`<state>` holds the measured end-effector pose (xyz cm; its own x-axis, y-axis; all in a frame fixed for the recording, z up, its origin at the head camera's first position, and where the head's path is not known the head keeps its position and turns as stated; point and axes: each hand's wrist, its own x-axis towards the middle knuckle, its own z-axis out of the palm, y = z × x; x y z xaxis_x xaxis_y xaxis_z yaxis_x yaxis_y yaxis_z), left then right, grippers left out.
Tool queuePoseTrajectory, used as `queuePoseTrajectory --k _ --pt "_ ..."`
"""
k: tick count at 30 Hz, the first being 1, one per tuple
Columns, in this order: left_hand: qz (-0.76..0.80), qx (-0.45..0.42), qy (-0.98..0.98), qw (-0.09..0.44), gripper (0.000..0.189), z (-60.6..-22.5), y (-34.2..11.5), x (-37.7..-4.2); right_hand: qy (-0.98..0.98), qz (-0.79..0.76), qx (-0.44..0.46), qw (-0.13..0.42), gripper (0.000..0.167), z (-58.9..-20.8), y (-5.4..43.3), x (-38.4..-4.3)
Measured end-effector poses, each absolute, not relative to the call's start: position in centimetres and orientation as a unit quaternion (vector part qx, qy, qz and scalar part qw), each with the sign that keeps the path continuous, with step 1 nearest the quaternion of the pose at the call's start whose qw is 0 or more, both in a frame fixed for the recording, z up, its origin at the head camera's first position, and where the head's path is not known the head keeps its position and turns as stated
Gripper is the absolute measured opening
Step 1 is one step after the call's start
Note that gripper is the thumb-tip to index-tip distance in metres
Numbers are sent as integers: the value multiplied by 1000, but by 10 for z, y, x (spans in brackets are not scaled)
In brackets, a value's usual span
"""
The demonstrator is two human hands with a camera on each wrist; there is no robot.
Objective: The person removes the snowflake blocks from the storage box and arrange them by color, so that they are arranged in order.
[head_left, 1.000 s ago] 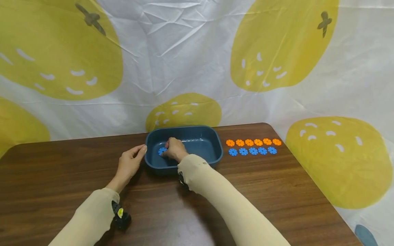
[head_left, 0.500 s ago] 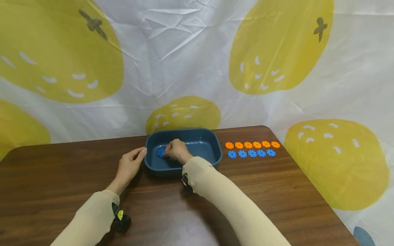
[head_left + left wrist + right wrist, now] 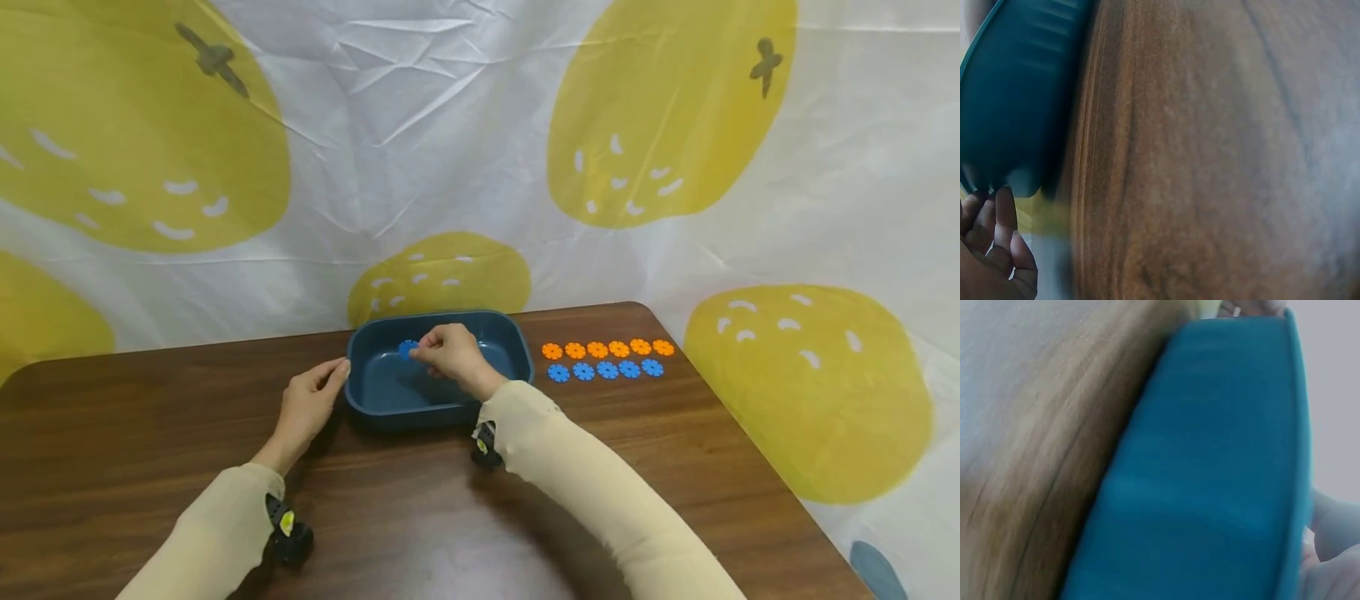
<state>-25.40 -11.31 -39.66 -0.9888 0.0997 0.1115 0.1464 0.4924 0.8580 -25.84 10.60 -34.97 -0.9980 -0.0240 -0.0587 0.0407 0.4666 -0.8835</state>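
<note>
My right hand [image 3: 453, 354] pinches a blue notched plastic disc [image 3: 407, 349] between thumb and fingertips, over the dark blue plastic basin [image 3: 431, 410]. Part of the disc is covered by the fingers. At the basin's left end, my left hand [image 3: 306, 408] touches the outer wall near the rim with its fingertips. The left wrist view shows the fingers of that hand [image 3: 997, 244] fairly straight against the basin's end [image 3: 1016, 106]. In the right wrist view the basin's side [image 3: 1197, 462] hides most of the right hand [image 3: 1335, 550].
Right of the basin, a row of several orange notched discs [image 3: 597, 350] lies behind a row of several blue ones [image 3: 607, 371]. All rest on the brown wooden table [image 3: 420, 517]. A white cloth with yellow fruit prints [image 3: 442, 275] hangs behind the table.
My right hand has risen from the basin's floor and moved right and back, bringing the blue disc along. The left hand stays at the basin's left end.
</note>
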Motion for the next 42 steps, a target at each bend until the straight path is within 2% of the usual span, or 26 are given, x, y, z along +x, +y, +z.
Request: queuePoseTrajectory --k 8,22,37,42 --pt "-491 -67 -868 21 50 -396 -113 -253 838 -545 19 16 15 -336 136 -247" --pt "-494 -71 -866 21 48 -396 -112 -254 820 -568 57 -44 20 -326 201 -231" --pt "-494 -73 -866 23 49 -397 -111 -256 809 -539 209 -108 38 -361 328 -202" --pt "-494 -69 -866 20 50 -396 -114 -255 783 -559 252 -108 33 -370 367 -190"
